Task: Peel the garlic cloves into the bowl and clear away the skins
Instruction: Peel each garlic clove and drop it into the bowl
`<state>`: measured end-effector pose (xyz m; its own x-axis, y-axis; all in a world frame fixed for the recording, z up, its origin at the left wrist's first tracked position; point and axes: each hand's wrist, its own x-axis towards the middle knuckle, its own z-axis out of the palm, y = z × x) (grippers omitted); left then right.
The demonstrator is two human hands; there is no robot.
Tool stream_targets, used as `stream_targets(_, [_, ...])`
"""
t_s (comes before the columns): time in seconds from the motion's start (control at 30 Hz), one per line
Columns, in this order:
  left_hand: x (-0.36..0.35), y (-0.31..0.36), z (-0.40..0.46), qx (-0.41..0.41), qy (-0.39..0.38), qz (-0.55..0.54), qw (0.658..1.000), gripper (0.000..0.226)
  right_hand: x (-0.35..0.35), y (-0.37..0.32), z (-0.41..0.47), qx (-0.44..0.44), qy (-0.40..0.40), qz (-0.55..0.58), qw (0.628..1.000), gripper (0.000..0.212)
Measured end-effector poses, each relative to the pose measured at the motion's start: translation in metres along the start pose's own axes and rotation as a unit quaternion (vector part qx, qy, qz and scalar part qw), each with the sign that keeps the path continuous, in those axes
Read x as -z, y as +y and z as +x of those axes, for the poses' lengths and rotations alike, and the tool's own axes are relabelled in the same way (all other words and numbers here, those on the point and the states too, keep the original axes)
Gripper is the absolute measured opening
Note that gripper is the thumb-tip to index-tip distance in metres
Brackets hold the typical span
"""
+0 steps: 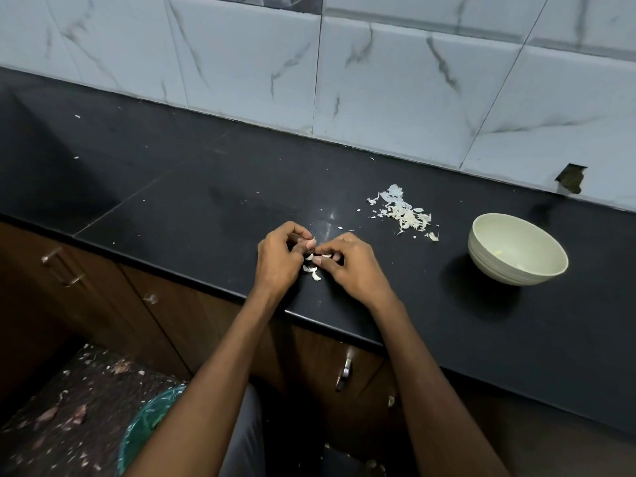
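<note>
Two hands meet over the counter edge: the left hand (280, 251) and right hand (347, 261) both pinch a garlic clove (311, 243), part-stripped, with loose skins (314, 271) just below the fingers. Right of the hands lies a heap of skins (406, 213); further right, the bowl (516, 249) seems to hold peeled pieces. Peeling looks underway, and clearing is not begun.
</note>
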<state>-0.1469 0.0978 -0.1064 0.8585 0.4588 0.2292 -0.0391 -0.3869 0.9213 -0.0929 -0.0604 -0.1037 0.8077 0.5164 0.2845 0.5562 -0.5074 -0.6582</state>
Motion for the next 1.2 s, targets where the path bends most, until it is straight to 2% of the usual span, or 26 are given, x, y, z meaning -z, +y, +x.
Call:
stream_targets(0.13, [0.003, 0.0, 0.0, 0.01, -0.007, -0.021, 1.0, 0.01, 0.004, 0.001, -0.003, -0.036, 0.035, 0.067, 0.996, 0.005])
stream_targets(0.37, [0.002, 0.001, 0.0, 0.0, -0.018, -0.026, 1.0, 0.013, 0.011, 0.004, -0.016, -0.038, 0.084, 0.213, 0.973, 0.014])
stream_targets(0.43, [0.002, 0.0, 0.0, 0.005, -0.025, -0.035, 0.999, 0.013, 0.01, 0.001, -0.023, -0.038, 0.062, 0.186, 0.98, 0.028])
stream_targets(0.53, [0.003, -0.002, -0.001, 0.011, -0.026, -0.052, 0.998, 0.01, 0.003, -0.001, -0.024, -0.026, 0.005, 0.046, 0.999, 0.043])
stream_targets(0.7, [0.002, -0.002, 0.0, 0.001, 0.001, -0.097, 0.995, 0.006, 0.005, -0.001, -0.024, -0.044, 0.002, 0.085, 0.995, 0.016])
stream_targets(0.8, [0.004, -0.001, 0.0, 0.013, 0.013, -0.142, 0.99, 0.005, 0.007, -0.001, -0.025, -0.047, 0.019, 0.104, 0.993, 0.007])
stream_targets(0.93, [0.007, 0.001, -0.002, 0.002, 0.017, -0.178, 0.984, 0.007, 0.007, 0.003, -0.024, -0.057, 0.072, 0.134, 0.987, 0.012])
stream_targets(1.03, [0.008, 0.001, -0.002, 0.002, 0.011, -0.193, 0.981, 0.007, 0.008, 0.006, -0.023, -0.084, 0.095, 0.203, 0.971, 0.014])
stream_targets(1.2, [0.008, 0.003, -0.004, -0.006, 0.01, -0.205, 0.979, 0.009, 0.008, 0.004, -0.025, -0.069, 0.061, 0.217, 0.972, 0.009])
